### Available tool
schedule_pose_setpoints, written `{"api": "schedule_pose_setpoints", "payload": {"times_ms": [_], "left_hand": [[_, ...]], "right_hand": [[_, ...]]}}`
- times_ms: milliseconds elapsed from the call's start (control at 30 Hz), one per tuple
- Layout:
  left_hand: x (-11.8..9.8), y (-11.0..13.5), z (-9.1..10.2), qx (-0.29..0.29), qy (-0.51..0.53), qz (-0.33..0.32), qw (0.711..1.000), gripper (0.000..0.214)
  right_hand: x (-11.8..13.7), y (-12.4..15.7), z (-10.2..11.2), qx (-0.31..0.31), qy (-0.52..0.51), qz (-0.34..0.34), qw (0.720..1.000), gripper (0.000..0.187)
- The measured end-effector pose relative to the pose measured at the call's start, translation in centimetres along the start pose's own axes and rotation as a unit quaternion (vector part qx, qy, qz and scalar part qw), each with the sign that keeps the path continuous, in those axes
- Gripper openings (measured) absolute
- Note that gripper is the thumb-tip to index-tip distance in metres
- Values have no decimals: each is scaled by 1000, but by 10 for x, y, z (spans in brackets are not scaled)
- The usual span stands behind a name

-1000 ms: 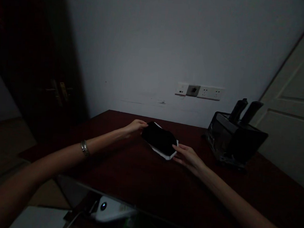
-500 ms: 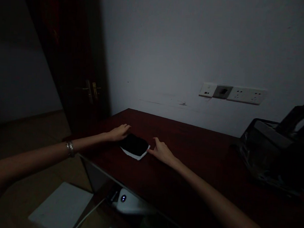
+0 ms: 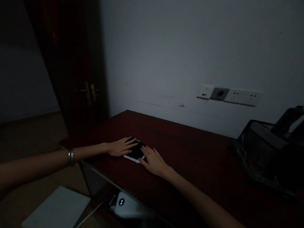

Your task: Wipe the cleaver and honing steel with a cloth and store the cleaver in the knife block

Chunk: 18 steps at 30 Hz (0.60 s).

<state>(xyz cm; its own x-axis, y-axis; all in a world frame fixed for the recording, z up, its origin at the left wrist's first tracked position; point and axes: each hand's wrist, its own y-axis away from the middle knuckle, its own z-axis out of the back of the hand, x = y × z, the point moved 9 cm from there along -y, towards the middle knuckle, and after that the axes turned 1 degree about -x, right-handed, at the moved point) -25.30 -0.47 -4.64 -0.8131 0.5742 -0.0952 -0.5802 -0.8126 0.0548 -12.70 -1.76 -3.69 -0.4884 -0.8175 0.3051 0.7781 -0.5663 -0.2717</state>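
Observation:
A small folded black cloth [image 3: 136,150] with a white edge lies flat on the dark red-brown desk [image 3: 185,149]. Across its left side rests my left hand [image 3: 121,147], palm down with the fingers spread. My right hand [image 3: 154,160] lies on its right side, fingers stretched out toward the left hand. Between the two hands the middle of the cloth and its white front edge show; the rest is under the fingers. The room is dim, so the cloth's exact kind is hard to make out.
A black mesh holder [image 3: 262,157] with dark items stands at the desk's right. Behind runs a wall with sockets [image 3: 231,95]. A white device [image 3: 130,205] with a lit display sits on the shelf below. On the floor lies a pale flat panel [image 3: 57,207]; a door [image 3: 78,66] stands left.
Both hands have come down flat onto the cloth, the left from its far left corner, the right from its right edge. The fingers now cover more of it.

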Motion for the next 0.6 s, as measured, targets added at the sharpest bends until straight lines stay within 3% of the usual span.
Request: {"api": "schedule_pose_setpoints", "payload": {"times_ms": [400, 500, 600], "left_hand": [[0, -4, 16, 20, 80, 11, 997, 60], [5, -18, 30, -7, 93, 45, 995, 56], [4, -43, 49, -41, 93, 73, 992, 59]], "right_hand": [[4, 5, 9, -3, -27, -9, 1000, 56], [9, 15, 31, -42, -28, 17, 999, 55], [10, 34, 70, -99, -6, 43, 994, 48]]}}
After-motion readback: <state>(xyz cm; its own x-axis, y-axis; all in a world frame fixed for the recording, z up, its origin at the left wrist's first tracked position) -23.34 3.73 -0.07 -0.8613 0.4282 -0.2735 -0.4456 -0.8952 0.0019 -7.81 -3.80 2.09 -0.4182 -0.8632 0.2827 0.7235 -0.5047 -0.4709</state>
